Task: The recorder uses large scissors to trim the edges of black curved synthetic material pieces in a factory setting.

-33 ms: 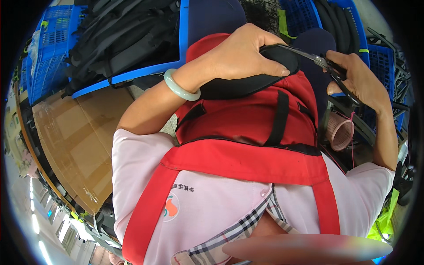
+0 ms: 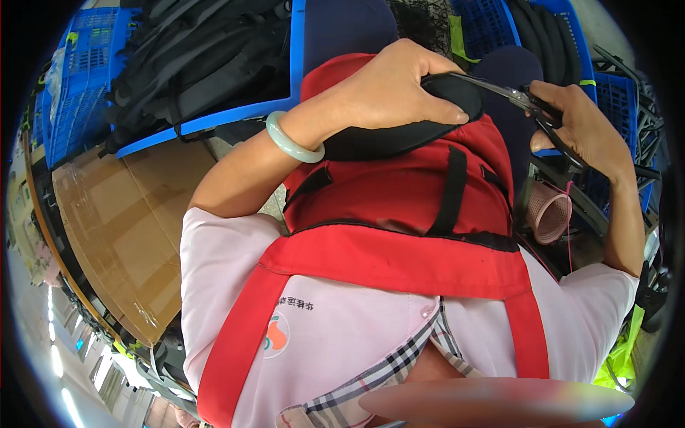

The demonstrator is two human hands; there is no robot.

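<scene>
My left hand [image 2: 396,89], with a pale bangle at the wrist, pinches a long black padded fabric piece [image 2: 389,143] between thumb and fingers. The piece lies curved across the red apron [image 2: 385,196] on my lap, its rounded end bent up at the fingers. My right hand [image 2: 581,128] is closed round the black handles of a pair of scissors [image 2: 515,95]. Their blades point left, with the tips at the upper edge of the black piece beside my left fingertips. Whether the blades are cutting into the fabric cannot be made out.
At the upper left, a blue crate [image 2: 296,53] is heaped with black strips [image 2: 200,64]. A cardboard box [image 2: 118,235] stands below it. More blue crates [image 2: 485,25] sit at the upper right. A pink mesh basket [image 2: 549,214] is under my right forearm, beside dark metal bars.
</scene>
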